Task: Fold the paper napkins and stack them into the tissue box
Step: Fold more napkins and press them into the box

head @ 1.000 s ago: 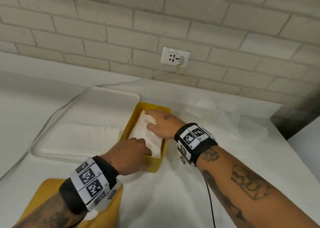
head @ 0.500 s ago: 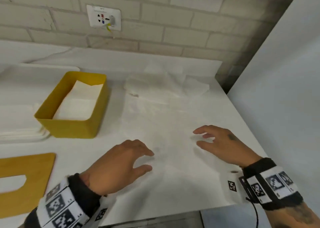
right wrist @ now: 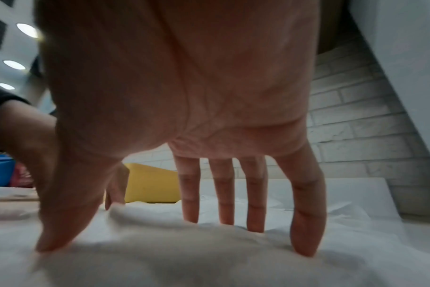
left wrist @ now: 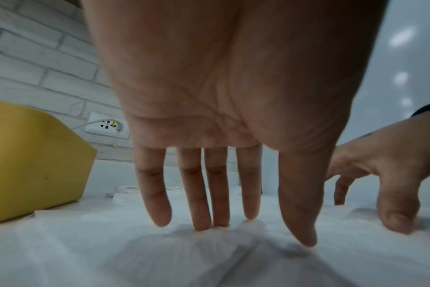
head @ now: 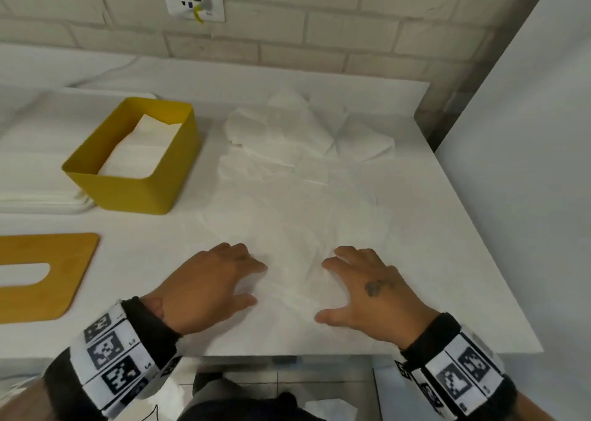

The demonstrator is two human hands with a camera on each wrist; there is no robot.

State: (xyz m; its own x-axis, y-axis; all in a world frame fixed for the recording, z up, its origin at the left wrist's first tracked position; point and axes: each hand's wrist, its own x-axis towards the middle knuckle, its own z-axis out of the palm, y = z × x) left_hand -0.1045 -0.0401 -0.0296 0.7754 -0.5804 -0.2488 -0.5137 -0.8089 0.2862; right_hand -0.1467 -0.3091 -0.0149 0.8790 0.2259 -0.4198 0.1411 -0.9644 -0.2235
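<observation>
Left wrist: black fabric cuff (head: 150, 328), wrapped by a white band (head: 118, 356) printed with square black-and-white marker tiles, small digits beside them.
Right wrist: same black cuff (head: 431, 334), same white marker band (head: 460, 379); thin black cable hanging under it.
Left hand (head: 208, 289): bare, no rings.
Right hand (head: 367, 289): bare; small dark tattoo (head: 374, 288) on the back.
Forearms: dark tattoo ink at the lower frame edges, blurred.
</observation>
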